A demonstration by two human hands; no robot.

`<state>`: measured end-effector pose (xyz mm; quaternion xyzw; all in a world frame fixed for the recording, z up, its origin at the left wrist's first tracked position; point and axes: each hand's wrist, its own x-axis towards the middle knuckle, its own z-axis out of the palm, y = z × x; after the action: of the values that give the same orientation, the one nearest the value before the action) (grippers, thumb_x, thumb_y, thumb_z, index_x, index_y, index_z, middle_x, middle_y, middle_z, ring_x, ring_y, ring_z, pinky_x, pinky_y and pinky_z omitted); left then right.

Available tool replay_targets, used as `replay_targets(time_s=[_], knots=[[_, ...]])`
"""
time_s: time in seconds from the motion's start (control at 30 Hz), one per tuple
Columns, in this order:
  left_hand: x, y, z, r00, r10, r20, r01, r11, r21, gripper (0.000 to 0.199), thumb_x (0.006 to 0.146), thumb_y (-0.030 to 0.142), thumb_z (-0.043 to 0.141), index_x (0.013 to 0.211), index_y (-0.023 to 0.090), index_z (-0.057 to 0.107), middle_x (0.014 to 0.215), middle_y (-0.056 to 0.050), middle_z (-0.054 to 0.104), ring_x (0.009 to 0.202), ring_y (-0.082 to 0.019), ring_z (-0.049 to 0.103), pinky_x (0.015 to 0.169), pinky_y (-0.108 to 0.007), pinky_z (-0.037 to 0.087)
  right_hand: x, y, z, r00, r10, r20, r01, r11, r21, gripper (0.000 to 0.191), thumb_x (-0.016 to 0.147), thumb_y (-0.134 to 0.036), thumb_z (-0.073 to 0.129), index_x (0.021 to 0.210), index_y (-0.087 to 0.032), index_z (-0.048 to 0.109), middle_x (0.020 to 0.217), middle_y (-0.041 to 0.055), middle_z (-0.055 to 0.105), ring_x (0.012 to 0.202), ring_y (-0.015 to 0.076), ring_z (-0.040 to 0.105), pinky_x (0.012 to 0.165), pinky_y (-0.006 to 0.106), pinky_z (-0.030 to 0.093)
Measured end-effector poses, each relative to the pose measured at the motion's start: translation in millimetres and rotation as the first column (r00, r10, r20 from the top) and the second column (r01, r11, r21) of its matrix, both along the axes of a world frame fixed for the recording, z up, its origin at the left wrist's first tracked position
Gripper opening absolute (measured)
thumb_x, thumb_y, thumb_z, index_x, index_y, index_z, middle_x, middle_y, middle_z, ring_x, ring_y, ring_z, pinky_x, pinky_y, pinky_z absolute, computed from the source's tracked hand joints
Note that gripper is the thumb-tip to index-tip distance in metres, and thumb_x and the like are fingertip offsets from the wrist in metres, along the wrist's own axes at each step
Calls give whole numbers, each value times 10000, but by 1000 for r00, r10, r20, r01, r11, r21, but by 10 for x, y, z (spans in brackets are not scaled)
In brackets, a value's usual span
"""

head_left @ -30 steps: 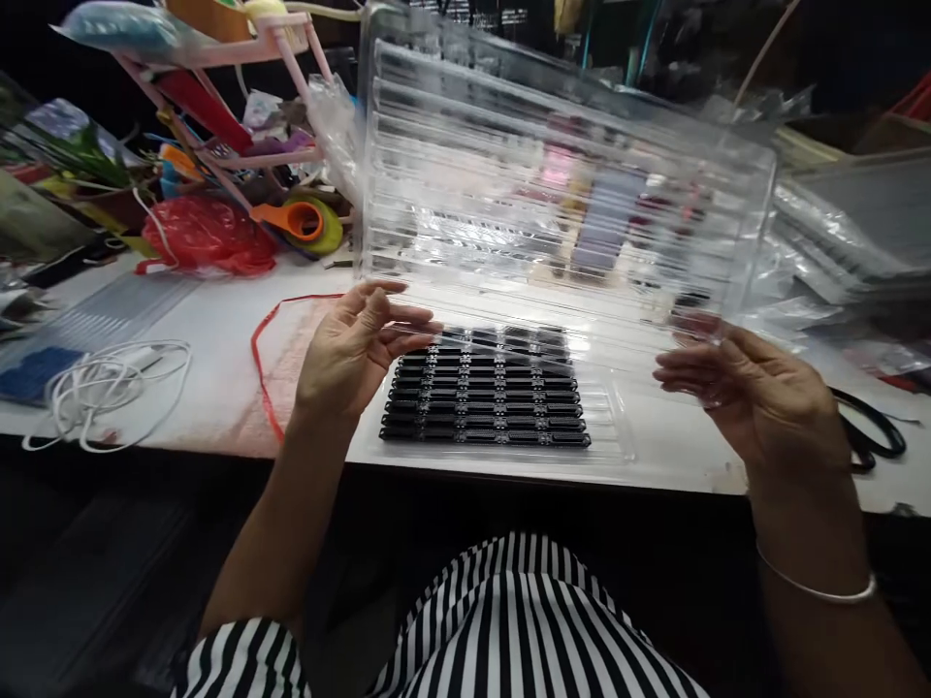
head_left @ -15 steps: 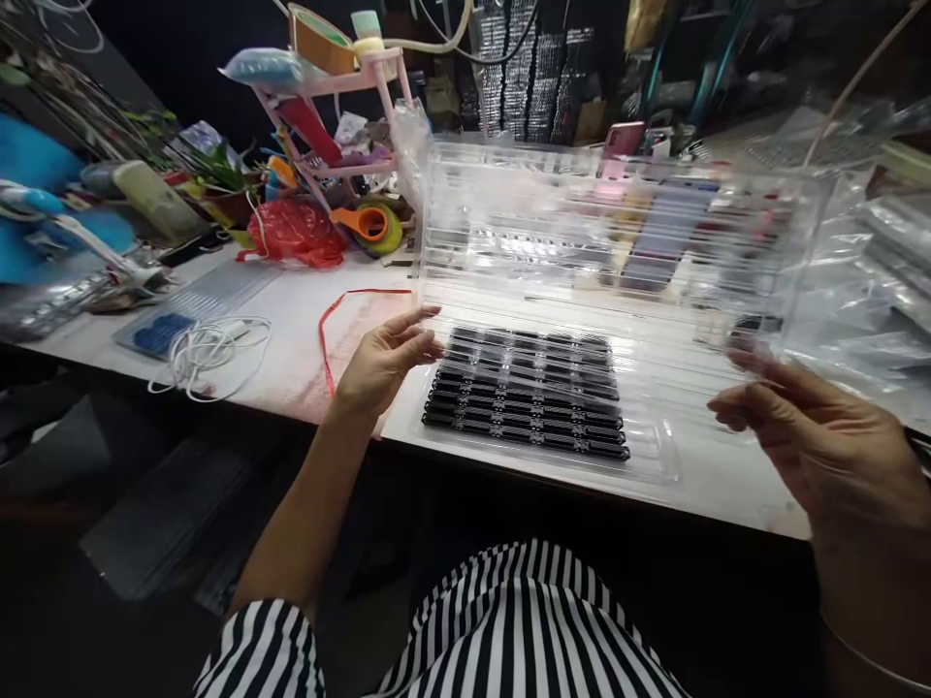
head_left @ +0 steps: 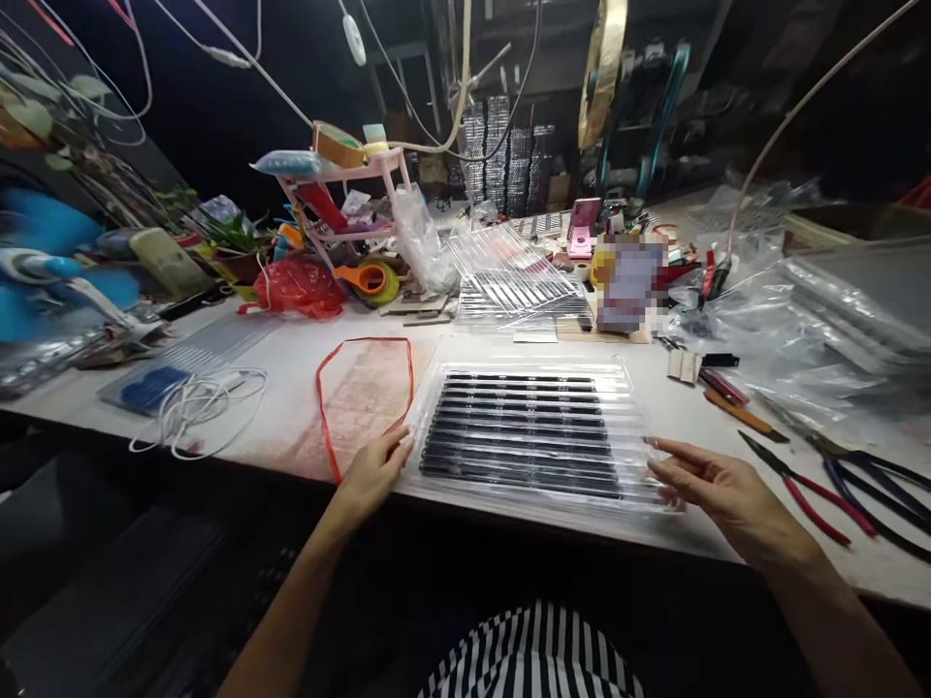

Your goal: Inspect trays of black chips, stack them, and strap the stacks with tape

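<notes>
Clear ribbed plastic tray (head_left: 534,383) of black strips lies flat on white table (head_left: 291,364), between both hands. Left hand (head_left: 374,470) fingers curl together against its near-left corner. Right hand (head_left: 717,490) fingers, slightly apart, touch its near-right edge

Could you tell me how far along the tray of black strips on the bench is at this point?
Done: the black strips lie in rows in the clear tray, and a clear cover appears to lie over them. In hand: the left hand touches its left edge, the right hand its right edge, fingers loose. Left: I cannot tell whether the cover is pressed fully shut.
</notes>
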<state>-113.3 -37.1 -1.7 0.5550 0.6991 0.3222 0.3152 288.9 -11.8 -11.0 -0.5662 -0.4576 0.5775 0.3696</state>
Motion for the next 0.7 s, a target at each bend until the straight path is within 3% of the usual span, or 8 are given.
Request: replay_targets(time_s=[0.07,0.13,0.23,0.33,0.4,0.47,0.57,0.7], knots=[[10,-29,-26,995,-46,-91,43,998,-39,466,789,451,479,1093,137,640,1088,-104,671,1032,-262,586,905,-377,428,26,-48,32,996,11,83,-10,1000,-12,898,613,-515,762,1308,-42,450,652,36,635,504,131,528,473,265,456],[20,-35,-20,975,-120,-186,106,991,-81,477,847,420,387,1173,147,604,1210,-100,620,1129,-245,546,964,-366,401,38,-87,69,982,46,184,-44,999,-12,951,645,-567,711,1377,-66,369,601,16,612,475,147,518,438,278,444],[31,9,46,904,-126,-409,75,988,-137,457,893,386,295,1032,172,675,1049,-93,675,1004,-238,606,883,-351,450,29,-78,94,915,129,381,-159,986,48,865,732,-620,590,1409,-141,346,503,-34,530,445,165,508,434,296,435],[84,152,122,800,-48,-598,-18,994,-105,491,907,410,269,1020,151,671,979,-120,655,913,-262,619,819,-383,469,-40,39,117,703,-56,709,-165,957,239,776,795,-680,426,1332,-121,475,492,-6,526,452,207,523,495,372,454],[182,304,127,756,-72,-651,68,997,-31,514,914,427,273,1160,122,606,1125,-140,616,1022,-272,585,885,-392,446,-150,162,135,553,-231,800,-189,901,391,755,854,-667,295,1293,-94,515,626,67,625,556,250,584,572,418,478],[328,468,71,692,-161,-703,235,972,9,553,922,446,279,1297,102,497,1332,-142,504,1227,-278,455,999,-396,373,-306,293,123,522,-248,816,-322,829,458,706,897,-619,240,1334,-115,471,946,140,677,856,285,629,753,448,491],[545,641,-97,565,-306,-766,383,920,-85,624,917,505,293,1414,129,332,1506,-106,265,1394,-296,176,1094,-475,227,-544,448,12,417,-50,908,-624,711,325,712,879,-637,303,1413,-167,356,1434,147,387,1330,317,314,1045,540,277],[658,686,-278,483,-358,-799,363,912,-190,657,911,535,282,1455,174,213,1532,-87,110,1407,-290,104,1106,-526,142,-683,537,-151,293,153,944,-755,642,130,800,854,-688,272,1452,-157,253,1532,118,102,1399,343,40,1085,595,113]])
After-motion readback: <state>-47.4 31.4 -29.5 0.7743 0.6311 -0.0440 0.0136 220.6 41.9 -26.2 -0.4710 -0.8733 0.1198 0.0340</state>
